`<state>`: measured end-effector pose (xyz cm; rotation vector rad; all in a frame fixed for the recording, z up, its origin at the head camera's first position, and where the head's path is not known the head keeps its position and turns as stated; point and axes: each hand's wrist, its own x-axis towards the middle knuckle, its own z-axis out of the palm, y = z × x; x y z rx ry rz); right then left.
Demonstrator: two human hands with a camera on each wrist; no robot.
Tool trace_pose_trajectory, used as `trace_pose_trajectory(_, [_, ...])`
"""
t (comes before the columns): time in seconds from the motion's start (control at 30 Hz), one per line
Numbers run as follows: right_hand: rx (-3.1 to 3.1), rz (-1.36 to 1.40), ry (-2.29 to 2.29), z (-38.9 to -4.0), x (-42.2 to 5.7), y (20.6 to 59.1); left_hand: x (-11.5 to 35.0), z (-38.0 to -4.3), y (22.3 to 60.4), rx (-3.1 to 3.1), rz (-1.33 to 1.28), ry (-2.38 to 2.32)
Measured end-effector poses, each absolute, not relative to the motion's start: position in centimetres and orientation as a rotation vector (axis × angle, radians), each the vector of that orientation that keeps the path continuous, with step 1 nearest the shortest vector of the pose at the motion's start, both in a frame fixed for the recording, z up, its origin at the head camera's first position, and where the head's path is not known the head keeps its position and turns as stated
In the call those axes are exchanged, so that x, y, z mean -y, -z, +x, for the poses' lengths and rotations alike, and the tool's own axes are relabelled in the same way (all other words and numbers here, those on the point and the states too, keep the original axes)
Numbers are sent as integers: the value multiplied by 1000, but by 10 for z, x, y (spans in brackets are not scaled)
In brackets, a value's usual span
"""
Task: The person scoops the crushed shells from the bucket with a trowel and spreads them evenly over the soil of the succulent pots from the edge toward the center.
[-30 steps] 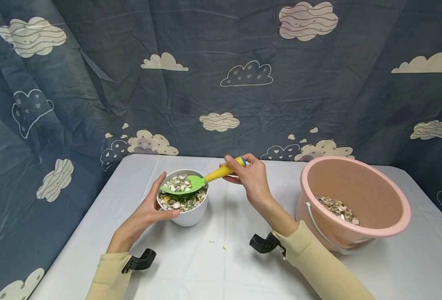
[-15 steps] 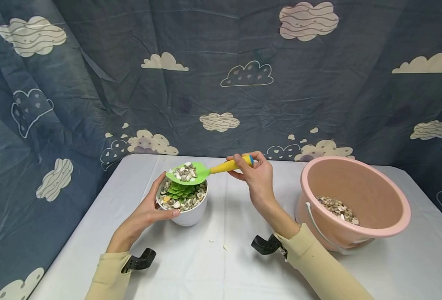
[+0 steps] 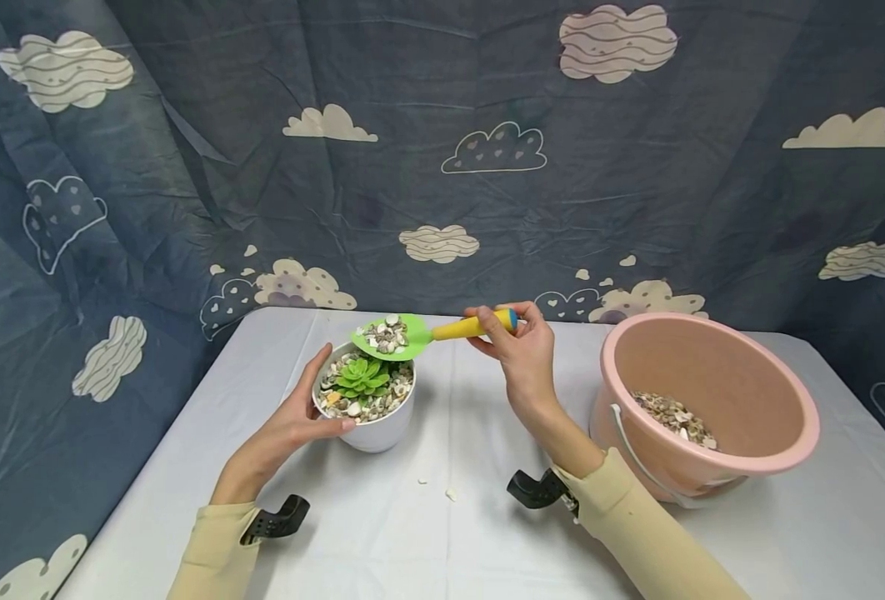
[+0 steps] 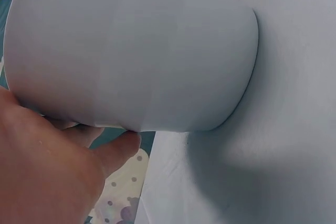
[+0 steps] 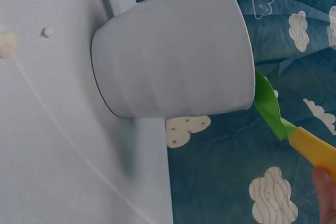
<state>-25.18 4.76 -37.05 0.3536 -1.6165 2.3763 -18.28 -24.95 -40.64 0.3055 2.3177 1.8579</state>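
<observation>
A white pot (image 3: 378,435) stands upright on the table, holding a green succulent (image 3: 362,378) ringed by small shells and pebbles. My left hand (image 3: 292,417) grips its left side, thumb at the near rim and fingers round the far side; the left wrist view shows fingers against the pot wall (image 4: 131,51). In my right hand (image 3: 521,354) I hold a toy trowel by its yellow handle (image 3: 461,328). Its green blade (image 3: 415,337) carries a small heap of shells (image 3: 386,335) over the pot's far right rim. The right wrist view shows the green blade (image 5: 269,106) behind the rim.
At the right stands a pink bucket (image 3: 712,358) with more shells (image 3: 675,418) at its bottom and a white handle hanging in front. Two loose shell bits (image 3: 451,494) lie on the white tablecloth (image 3: 382,542). A dark cloud-patterned cloth (image 3: 412,192) hangs behind the table.
My right hand has moved the trowel up, back and to the right, from over the succulent to the far rim, uncovering the plant. Shells stay on the blade. My left hand holds its place.
</observation>
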Motion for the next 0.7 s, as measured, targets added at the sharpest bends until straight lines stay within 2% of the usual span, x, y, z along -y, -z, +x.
trace_pose_trajectory(0.7, [1627, 473, -2268, -249, -40, 379, 247, -183, 405, -2330, 218, -1861])
